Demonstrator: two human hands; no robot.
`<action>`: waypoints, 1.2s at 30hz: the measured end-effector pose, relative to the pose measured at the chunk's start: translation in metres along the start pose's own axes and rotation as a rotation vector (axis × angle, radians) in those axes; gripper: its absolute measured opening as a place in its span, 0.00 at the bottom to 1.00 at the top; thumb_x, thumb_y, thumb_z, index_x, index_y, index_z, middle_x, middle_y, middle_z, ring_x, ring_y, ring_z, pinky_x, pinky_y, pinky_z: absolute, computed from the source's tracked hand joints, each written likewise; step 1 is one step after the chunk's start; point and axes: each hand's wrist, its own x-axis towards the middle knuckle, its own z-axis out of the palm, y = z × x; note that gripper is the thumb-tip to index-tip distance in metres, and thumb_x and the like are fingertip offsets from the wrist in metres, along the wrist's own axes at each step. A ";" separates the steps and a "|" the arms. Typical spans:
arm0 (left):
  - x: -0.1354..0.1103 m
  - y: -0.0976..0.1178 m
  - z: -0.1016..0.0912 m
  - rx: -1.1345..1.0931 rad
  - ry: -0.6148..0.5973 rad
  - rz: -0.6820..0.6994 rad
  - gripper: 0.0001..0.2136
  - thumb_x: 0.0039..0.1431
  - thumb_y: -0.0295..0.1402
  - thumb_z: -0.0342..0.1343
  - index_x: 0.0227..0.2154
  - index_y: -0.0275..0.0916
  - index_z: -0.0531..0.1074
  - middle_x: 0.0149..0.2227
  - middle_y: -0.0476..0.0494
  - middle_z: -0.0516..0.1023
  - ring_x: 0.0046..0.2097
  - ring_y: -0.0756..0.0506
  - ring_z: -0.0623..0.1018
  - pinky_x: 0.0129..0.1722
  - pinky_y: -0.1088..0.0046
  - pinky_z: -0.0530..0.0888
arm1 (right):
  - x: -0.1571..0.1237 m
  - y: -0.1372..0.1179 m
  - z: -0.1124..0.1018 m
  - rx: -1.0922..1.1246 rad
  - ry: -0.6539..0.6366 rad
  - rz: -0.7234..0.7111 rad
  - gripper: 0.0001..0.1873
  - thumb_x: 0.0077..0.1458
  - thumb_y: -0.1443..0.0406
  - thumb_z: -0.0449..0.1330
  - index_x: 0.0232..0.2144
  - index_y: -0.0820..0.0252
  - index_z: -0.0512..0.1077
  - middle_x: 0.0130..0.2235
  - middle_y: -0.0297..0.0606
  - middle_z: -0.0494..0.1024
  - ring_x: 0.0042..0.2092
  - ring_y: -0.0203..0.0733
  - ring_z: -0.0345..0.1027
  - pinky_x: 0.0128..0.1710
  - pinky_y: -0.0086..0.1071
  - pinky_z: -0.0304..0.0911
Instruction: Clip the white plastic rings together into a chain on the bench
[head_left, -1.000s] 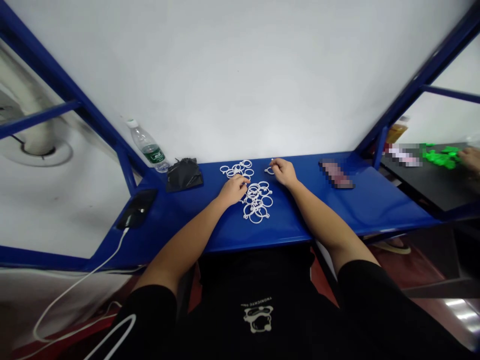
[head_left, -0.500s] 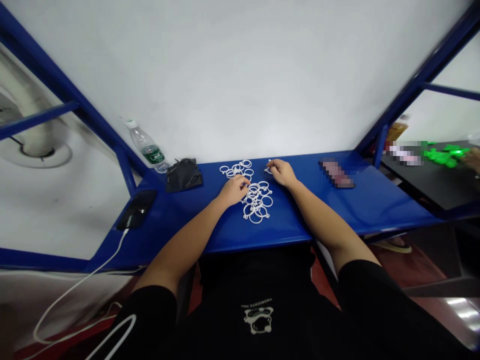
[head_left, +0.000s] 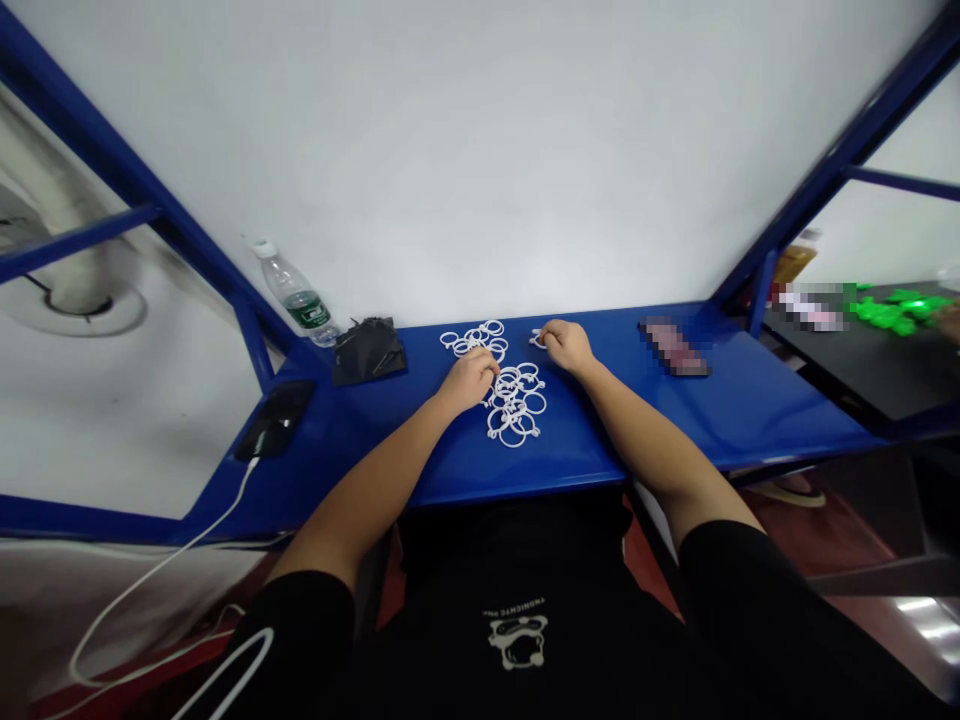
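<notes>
Several white plastic rings with small tabs (head_left: 513, 408) lie overlapped near the middle of the blue table. A second, smaller group of white rings (head_left: 472, 343) lies behind them, towards the wall. My left hand (head_left: 471, 378) is between the two groups, its fingers curled together; whatever they pinch is hidden. Farther right, my right hand (head_left: 566, 345) rests low over the table with bent fingertips closed on a white ring (head_left: 536, 339), which shows only in part.
A water bottle (head_left: 304, 303) and a black plastic bag (head_left: 369, 350) stand by the wall at left. In front of them, a phone (head_left: 276, 420) has a white cable (head_left: 161, 562) plugged in. Another phone (head_left: 675, 348) lies at right. Green pieces (head_left: 896, 312) lie on a neighbouring dark table.
My right hand has shifted slightly and its fingers have curled in more. My left hand and both ring groups look nearly the same.
</notes>
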 end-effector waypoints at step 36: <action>0.006 -0.042 -0.003 0.220 0.059 -0.264 0.16 0.66 0.29 0.60 0.55 0.44 0.78 0.56 0.40 0.79 0.57 0.37 0.80 0.55 0.62 0.78 | -0.001 0.002 0.008 -0.118 -0.218 0.073 0.14 0.66 0.62 0.57 0.45 0.54 0.82 0.45 0.41 0.87 0.46 0.50 0.80 0.44 0.35 0.70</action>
